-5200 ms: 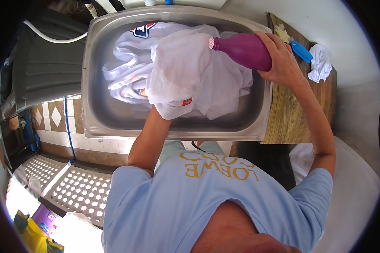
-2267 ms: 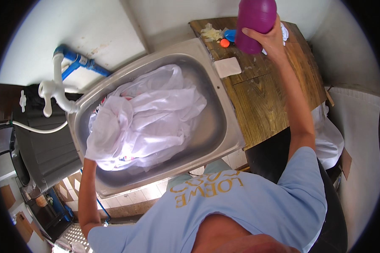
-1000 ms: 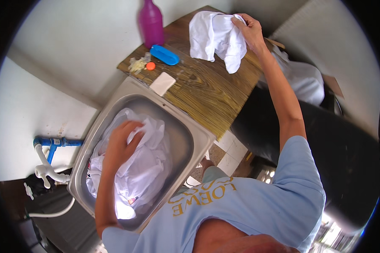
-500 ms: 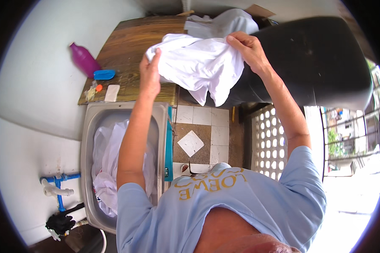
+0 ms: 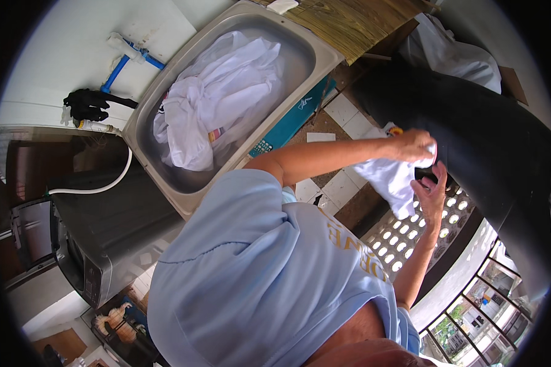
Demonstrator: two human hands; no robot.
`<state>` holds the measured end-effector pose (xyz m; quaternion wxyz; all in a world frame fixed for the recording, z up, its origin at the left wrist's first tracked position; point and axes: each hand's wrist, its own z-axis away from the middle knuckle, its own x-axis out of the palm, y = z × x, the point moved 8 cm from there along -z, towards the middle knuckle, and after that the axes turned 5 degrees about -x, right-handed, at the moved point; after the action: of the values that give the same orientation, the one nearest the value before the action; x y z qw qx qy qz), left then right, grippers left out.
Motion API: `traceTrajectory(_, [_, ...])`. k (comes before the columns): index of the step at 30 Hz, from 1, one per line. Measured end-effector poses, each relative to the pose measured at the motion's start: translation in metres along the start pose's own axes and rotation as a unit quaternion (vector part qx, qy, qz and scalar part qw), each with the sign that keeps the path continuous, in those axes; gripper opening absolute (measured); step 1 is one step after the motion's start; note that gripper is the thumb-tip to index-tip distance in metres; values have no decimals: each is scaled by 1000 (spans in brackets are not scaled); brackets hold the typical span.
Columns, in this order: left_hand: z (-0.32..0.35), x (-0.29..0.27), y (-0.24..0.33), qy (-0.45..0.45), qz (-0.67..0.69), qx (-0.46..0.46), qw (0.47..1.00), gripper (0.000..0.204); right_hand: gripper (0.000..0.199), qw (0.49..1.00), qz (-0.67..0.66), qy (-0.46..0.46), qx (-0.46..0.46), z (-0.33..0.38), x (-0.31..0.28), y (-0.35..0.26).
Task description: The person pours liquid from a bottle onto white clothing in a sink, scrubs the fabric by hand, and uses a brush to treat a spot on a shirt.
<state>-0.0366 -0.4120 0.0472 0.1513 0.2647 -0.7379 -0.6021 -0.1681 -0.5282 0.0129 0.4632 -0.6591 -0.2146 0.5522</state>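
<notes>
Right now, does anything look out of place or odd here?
Nothing stands out. The crumpled white cloth is held in both hands, left hand and right hand, and the white laundry lies heaped inside the grey metal sink.

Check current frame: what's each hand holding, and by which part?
The left hand grips a white cloth at its bunched upper edge. The right hand is open beside the cloth's right side; a grip cannot be told.

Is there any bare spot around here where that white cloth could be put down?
Both hands, left hand and right hand, hold the white cloth over the big black tub. The wooden counter beside the sink shows bare wood. The tiled floor between sink and tub is partly free. The sink is crowded with white laundry.
</notes>
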Motion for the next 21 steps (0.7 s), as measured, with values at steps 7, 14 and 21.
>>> traceTrajectory(7, [42, 38, 48, 73, -61, 156, 983, 61, 28, 996, -47, -64, -30, 28, 4, -25])
traceTrajectory(14, [99, 6, -49, -122, -91, -149, 977, 22, 24, 956, -282, -8, -82, 46, -56, -61])
traceTrajectory(21, [53, -17, 39, -68, 60, -41, 995, 24, 57, 950, -294, 84, -59, 82, -94, -43])
